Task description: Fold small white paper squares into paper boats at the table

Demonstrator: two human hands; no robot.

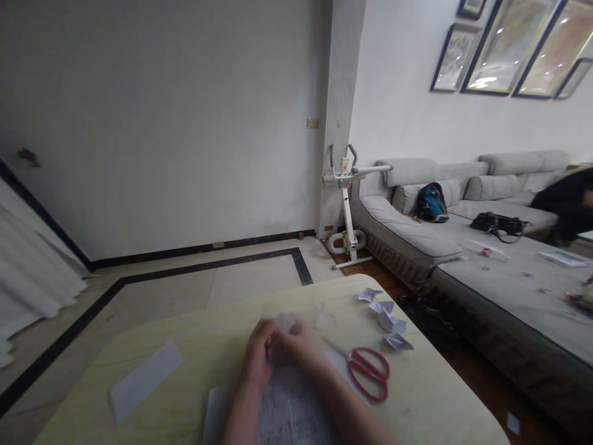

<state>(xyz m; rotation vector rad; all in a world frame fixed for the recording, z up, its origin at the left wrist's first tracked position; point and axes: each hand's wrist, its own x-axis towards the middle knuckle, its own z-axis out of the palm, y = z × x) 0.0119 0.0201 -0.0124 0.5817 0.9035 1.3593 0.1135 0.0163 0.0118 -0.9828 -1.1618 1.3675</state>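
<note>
Both of my hands meet over the near middle of the table, closed around a small piece of white paper (285, 321). My left hand (260, 347) grips it from the left, and my right hand (299, 343) presses in from the right. Fingers hide most of the paper, and the hands are a little blurred. Beneath my forearms lies a sheet with writing (291, 408). Red-handled scissors (370, 374) rest to the right of my right hand. Several folded white paper pieces (391, 321) sit along the table's right edge. A white paper strip (146, 380) lies at the left.
The pale yellow table (194, 346) has rounded corners. Beyond its right side stands a grey sofa (491, 278) with a blue backpack (432, 203) and a black bag (498, 222). A white exercise machine (347, 210) is by the wall. A person in dark clothes (567, 201) is at far right.
</note>
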